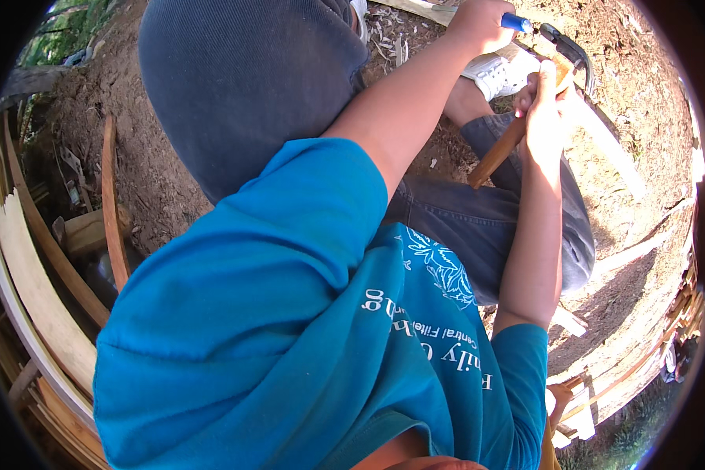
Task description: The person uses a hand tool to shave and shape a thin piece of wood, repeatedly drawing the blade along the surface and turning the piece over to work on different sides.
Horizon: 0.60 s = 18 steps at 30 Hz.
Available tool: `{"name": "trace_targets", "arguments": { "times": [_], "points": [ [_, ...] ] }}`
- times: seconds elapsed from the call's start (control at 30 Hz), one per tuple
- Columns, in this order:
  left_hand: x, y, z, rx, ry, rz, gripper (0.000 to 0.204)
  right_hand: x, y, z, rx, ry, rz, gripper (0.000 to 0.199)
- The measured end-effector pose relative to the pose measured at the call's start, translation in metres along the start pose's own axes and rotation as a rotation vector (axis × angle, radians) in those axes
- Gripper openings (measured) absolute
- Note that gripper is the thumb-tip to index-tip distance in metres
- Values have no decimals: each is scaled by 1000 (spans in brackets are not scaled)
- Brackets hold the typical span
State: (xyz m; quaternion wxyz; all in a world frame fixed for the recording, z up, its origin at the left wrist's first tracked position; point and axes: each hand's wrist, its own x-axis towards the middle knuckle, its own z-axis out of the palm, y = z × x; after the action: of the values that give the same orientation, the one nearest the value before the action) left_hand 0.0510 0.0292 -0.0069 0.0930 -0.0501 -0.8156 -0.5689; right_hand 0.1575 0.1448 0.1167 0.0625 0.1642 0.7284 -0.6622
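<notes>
At far right, the left hand clenches a blue handle; the right hand grasps a brown wooden stick.

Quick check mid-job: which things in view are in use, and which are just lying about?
In use:
- blue handle, in the left hand
- brown wooden bar, in the right hand
- probably the black curved object close by

Apparently lying about:
- pale wood shavings
- long wooden strips, far left
</notes>
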Motion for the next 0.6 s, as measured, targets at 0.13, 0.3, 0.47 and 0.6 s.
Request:
{"name": "trace_targets", "arguments": {
  "times": [0.13, 0.3, 0.47, 0.6],
  "points": [
    [2, -17, 6, -12, -51, -23, 9, 3, -3, 4, -23, -10, -42, 20],
    [0, -3, 0, 10, -31, -2, 9, 12, 6, -3, 4, -2, 30, 22],
    [-2, -2, -1, 0, -88, -51, 14, 3, -5, 12, 31, 224, -32, 15],
    [1, -16, 9, 77, -62, 20, 19, 15, 5, -6, -49, -108, 47, 19]
  ]
}}
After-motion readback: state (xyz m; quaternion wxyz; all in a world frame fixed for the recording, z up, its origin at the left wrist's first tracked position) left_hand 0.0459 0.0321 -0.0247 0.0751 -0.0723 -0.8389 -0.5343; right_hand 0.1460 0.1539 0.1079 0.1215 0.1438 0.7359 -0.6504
